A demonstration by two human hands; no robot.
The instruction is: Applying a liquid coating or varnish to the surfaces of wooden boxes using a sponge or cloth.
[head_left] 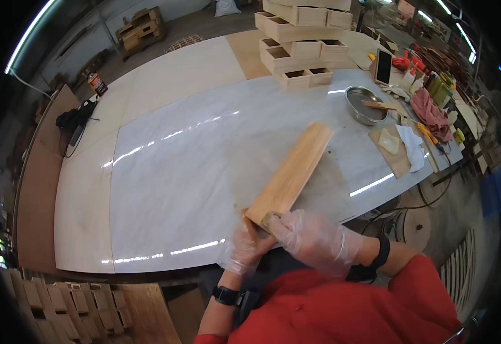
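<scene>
The person (348, 304) is wearing a red top (377, 301), crinkled clear gloves (334, 246) over the left hand (247, 243) and right hand (302, 232), and a black band (226, 295) on each wrist.

Board (290, 175) over table (170, 189), stacked boxes (305, 50) behind, bowl (356, 112) to the right

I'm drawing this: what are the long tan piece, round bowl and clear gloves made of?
Long tan piece: seemingly wood, smooth, with visible grain. Round bowl: probably metal, shiny, with silvery reflections. Clear gloves: likely thin plastic, glossy, see-through and crinkly.
</scene>
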